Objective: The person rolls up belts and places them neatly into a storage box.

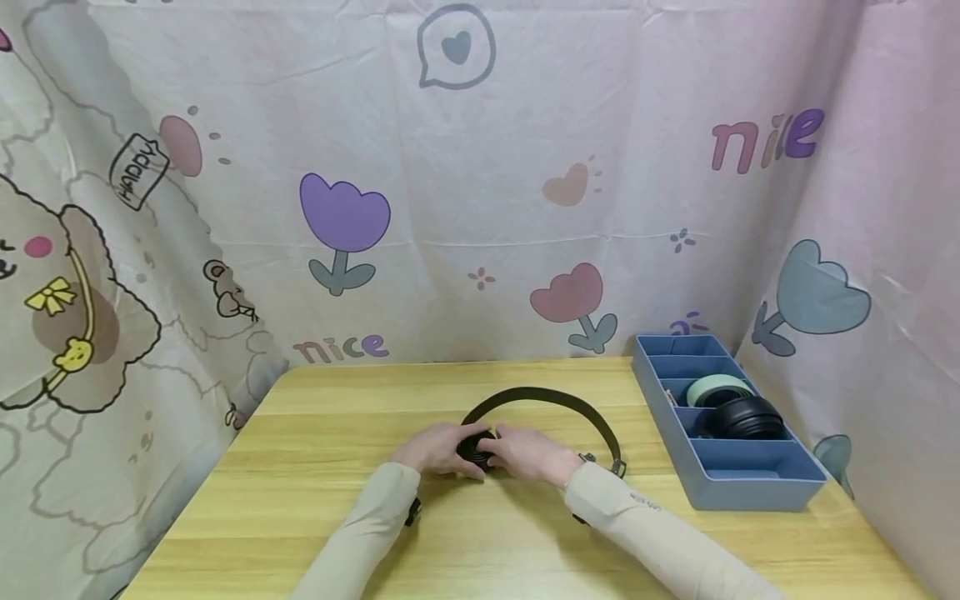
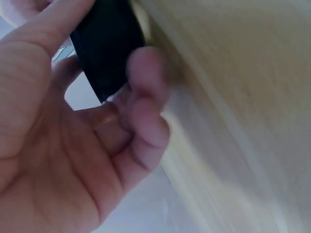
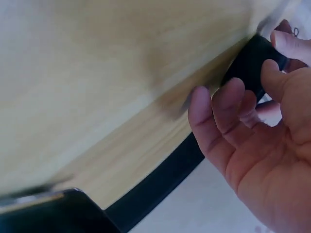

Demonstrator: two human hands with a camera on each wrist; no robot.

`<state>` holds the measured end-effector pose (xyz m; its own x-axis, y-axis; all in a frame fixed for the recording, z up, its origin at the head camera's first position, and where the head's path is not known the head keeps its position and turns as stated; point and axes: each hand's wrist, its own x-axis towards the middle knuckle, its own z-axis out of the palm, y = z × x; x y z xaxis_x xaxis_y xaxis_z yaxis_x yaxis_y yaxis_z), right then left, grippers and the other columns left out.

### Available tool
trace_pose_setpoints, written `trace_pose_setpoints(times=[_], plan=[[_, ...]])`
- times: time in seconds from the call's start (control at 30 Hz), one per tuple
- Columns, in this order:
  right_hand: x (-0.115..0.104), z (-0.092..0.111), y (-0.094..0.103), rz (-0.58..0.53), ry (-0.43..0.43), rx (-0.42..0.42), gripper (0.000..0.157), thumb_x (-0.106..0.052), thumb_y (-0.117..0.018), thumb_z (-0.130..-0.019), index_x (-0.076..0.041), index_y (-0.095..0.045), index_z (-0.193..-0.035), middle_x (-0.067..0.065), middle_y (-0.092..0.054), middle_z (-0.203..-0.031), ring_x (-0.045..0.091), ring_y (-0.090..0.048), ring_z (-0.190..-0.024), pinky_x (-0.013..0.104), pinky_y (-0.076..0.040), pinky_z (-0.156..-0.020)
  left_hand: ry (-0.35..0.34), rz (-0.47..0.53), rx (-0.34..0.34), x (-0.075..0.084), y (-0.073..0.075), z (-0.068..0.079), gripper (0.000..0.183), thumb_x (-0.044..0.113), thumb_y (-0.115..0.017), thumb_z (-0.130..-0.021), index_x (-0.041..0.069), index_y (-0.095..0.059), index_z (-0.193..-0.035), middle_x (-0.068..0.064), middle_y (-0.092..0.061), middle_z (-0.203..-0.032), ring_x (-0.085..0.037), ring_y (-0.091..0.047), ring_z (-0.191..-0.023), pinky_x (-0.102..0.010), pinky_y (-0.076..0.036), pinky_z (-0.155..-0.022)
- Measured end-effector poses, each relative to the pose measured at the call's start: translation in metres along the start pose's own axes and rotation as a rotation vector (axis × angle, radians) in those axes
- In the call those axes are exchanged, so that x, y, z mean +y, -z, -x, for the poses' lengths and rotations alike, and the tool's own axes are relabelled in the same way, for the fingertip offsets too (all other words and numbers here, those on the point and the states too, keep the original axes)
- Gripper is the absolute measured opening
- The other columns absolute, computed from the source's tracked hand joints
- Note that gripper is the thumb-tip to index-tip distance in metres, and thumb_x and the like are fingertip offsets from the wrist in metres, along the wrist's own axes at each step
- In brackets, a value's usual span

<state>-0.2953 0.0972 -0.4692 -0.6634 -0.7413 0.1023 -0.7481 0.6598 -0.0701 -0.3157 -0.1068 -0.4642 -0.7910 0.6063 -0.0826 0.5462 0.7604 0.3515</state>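
A black belt [image 1: 551, 395] lies on the table, one end wound into a tight coil [image 1: 472, 450] and the rest arcing out behind and to the right. Its metal buckle [image 1: 618, 468] sits beside the right wrist. My left hand [image 1: 444, 450] holds the coil from the left, thumb and fingers curved around its sides, as the left wrist view shows close up. From the right, my right hand [image 1: 531, 452] pinches the same coil [image 3: 253, 65] between thumb and fingers. The coil stands on its edge, with the strap [image 3: 160, 182] running away from it past the right hand.
At the right stands a blue-grey divided box [image 1: 757, 493]. Its compartments hold a pale green rolled belt [image 1: 708, 387] and a black rolled belt [image 1: 748, 418]. A printed curtain [image 1: 480, 167] hangs behind the wooden table [image 1: 300, 467] and along both sides.
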Motion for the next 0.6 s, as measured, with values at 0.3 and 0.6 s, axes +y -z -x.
trace_pose_setpoints(times=[0.3,0.6], plan=[[0.004,-0.001,0.002,-0.040,-0.019,-0.046,0.018,-0.031,-0.055,-0.099,-0.023,-0.057,-0.115,0.003,-0.053,-0.092,0.011,-0.050,-0.066,0.027,-0.044,-0.056,0.028,-0.024,0.018,0.006,0.000,-0.003,0.078,0.048,-0.083,-0.071,0.023,-0.052,-0.138,-0.010,-0.065,-0.108,-0.021,-0.060,-0.093,-0.041,-0.049,-0.083],[-0.001,-0.001,-0.004,0.035,-0.021,0.007,0.026,-0.034,-0.055,-0.100,-0.023,-0.056,-0.124,0.010,-0.060,-0.096,0.017,-0.060,-0.068,0.032,-0.050,-0.055,0.019,-0.077,0.044,0.011,-0.002,-0.001,0.080,0.053,-0.081,-0.072,0.018,-0.053,-0.138,-0.012,-0.070,-0.111,-0.024,-0.065,-0.094,-0.040,-0.051,-0.083]])
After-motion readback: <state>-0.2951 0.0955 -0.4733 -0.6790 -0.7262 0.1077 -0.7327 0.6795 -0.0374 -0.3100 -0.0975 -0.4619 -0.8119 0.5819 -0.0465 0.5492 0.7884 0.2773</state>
